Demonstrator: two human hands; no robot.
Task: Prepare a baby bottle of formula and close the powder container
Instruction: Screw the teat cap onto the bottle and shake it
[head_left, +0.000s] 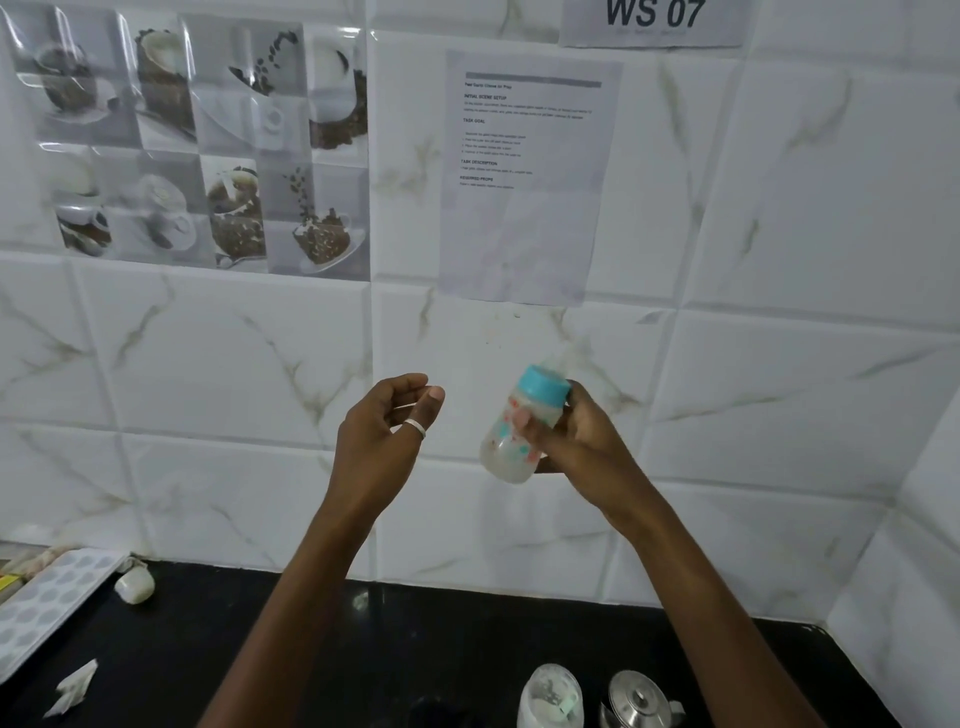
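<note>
Bottle (506, 452), teal-capped, milky, tilted, clamped in right grip (576, 441); left grip (374, 441) at 9 o'clock of it, loosely curled, empty.

Tilted, teal-capped baby bottle (519, 431), milky

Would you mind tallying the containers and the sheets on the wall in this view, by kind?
baby bottle: 1
powder jar: 1
steel pot: 1
wall sheets: 2
Total: 5
</note>
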